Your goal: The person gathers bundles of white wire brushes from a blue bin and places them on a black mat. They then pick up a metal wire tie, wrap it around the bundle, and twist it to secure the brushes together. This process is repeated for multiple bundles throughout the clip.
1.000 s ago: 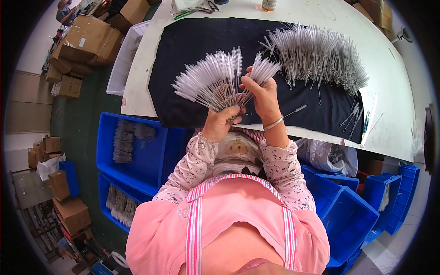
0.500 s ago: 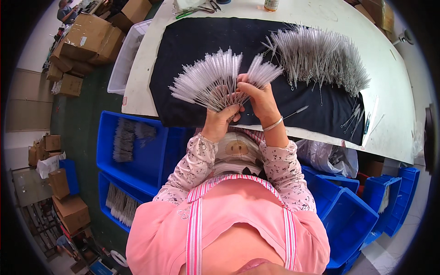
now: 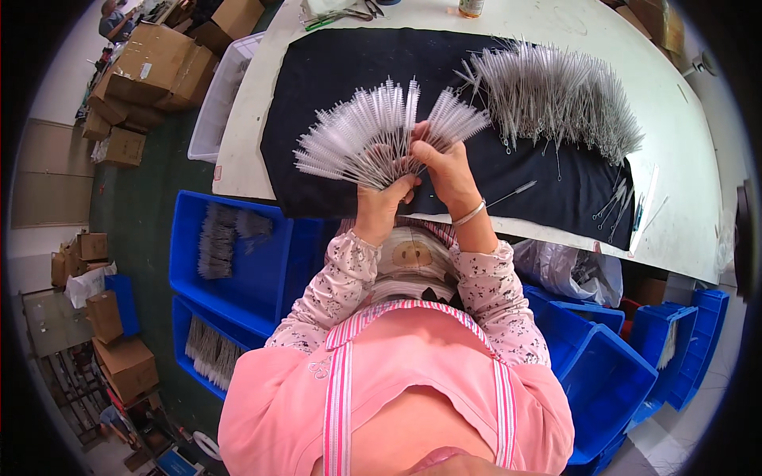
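My left hand [image 3: 381,208] is closed round the wire stems of a thick bunch of small white bottle brushes [image 3: 349,139], their bristle ends fanned out away from me. Close beside it, my right hand [image 3: 448,170] grips a smaller bunch of the same brushes [image 3: 454,119] with thumb and fingers. A narrow gap parts the two fans at the top, while the stems come together near my fingers. Both hands are above the near part of a dark cloth [image 3: 444,59]. To the right lies a large heap of brushes [image 3: 556,95], and one loose brush [image 3: 514,192] rests near my right wrist.
A white table [image 3: 675,159] carries the cloth, with several stray brushes [image 3: 615,206] at its right. Pliers [image 3: 369,11] and a small bottle [image 3: 471,7] sit at the far edge. Blue bins [image 3: 270,274] with brushes stand left; more blue bins [image 3: 607,389] stand right.
At the right edge of the left bunch, a brush now stands slightly more upright and apart. Both hands keep nearly the same place and hold.
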Motion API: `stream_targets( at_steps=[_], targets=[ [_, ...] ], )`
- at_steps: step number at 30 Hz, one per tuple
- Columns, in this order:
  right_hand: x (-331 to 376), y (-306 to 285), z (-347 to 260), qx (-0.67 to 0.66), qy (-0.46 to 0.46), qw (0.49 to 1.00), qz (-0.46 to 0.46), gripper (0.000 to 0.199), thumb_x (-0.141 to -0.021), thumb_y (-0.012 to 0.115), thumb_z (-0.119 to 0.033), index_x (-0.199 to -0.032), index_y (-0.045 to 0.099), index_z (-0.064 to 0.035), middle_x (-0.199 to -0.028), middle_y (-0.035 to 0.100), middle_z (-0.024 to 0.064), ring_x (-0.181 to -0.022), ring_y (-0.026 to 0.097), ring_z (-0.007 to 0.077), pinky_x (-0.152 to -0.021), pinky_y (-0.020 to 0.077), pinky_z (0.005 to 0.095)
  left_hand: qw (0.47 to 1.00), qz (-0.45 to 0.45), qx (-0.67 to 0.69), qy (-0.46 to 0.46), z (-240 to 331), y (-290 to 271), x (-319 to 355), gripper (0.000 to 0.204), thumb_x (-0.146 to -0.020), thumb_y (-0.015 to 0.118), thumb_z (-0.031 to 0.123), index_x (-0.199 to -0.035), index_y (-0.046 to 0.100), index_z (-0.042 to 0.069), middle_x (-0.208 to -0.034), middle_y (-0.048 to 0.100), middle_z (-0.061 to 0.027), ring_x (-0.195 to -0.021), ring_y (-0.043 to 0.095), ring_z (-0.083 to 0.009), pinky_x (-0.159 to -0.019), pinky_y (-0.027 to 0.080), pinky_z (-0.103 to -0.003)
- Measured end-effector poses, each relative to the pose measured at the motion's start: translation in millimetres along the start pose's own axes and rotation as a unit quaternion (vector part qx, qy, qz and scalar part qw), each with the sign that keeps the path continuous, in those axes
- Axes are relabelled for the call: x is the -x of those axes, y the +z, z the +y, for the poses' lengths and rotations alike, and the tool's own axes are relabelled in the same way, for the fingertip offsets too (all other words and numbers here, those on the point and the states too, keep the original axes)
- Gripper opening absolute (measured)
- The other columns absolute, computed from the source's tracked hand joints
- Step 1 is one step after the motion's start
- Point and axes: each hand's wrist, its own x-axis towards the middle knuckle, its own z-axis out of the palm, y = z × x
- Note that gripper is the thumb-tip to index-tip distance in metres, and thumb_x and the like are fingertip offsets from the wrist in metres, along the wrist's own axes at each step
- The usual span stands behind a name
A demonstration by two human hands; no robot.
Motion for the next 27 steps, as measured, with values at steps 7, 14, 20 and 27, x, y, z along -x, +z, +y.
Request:
stream_targets(
  at_steps=[7, 14, 20, 27],
  targets=[
    [2, 8, -6, 0.077, 0.018, 0.996, 0.037, 0.017, -0.077, 0.069, -0.002, -0.093, 0.064, 0.0009, -0.083, 0.066, 0.005, -0.069, 0.061, 0.0122, -0.061, 0.0492, 0.025, 0.999, -0.019, -0.001, -0.027, 0, -1, -1, 0.033, -0.082, 0.059, -0.005, -0.113, 0.053, 0.004, -0.095, 0.063, -0.0063, -0.076, 0.063, -0.015, -0.051, 0.045, -0.024],
    [-1, 5, -4, 0.124, 0.013, 0.992, -0.031, 0.018, -0.088, 0.064, -0.015, -0.097, 0.064, 0.0011, -0.088, 0.066, 0.0035, -0.075, 0.06, 0.0091, -0.064, 0.0475, 0.0232, 0.997, -0.038, 0.02, -0.067, 1, -6, -2, 0.034, -0.082, 0.061, -0.003, -0.113, 0.053, 0.005, -0.095, 0.063, -0.0064, -0.072, 0.061, -0.0152, -0.052, 0.045, -0.025],
    [-6, 4, -4, 0.114, -0.065, 0.991, -0.007, 0.021, -0.09, 0.064, -0.017, -0.102, 0.063, 0.0005, -0.09, 0.066, 0.0019, -0.077, 0.058, 0.0068, -0.067, 0.0474, 0.0227, 0.994, -0.004, 0.062, -0.093, 4, -6, -4, 0.032, -0.082, 0.061, -0.003, -0.112, 0.05, 0.003, -0.096, 0.063, -0.0094, -0.072, 0.06, -0.0132, -0.052, 0.046, -0.025],
    [-9, -5, -6, 0.056, -0.007, 0.998, -0.034, 0.015, -0.087, 0.064, -0.008, -0.098, 0.064, 0.0022, -0.088, 0.067, 0.0058, -0.076, 0.061, 0.0101, -0.07, 0.0492, 0.0248, 0.998, 0.05, 0.024, -0.011, -4, -9, -5, 0.03, -0.081, 0.063, -0.003, -0.109, 0.055, 0.003, -0.098, 0.064, -0.0087, -0.077, 0.062, -0.0161, -0.054, 0.045, -0.026]
  ],
)
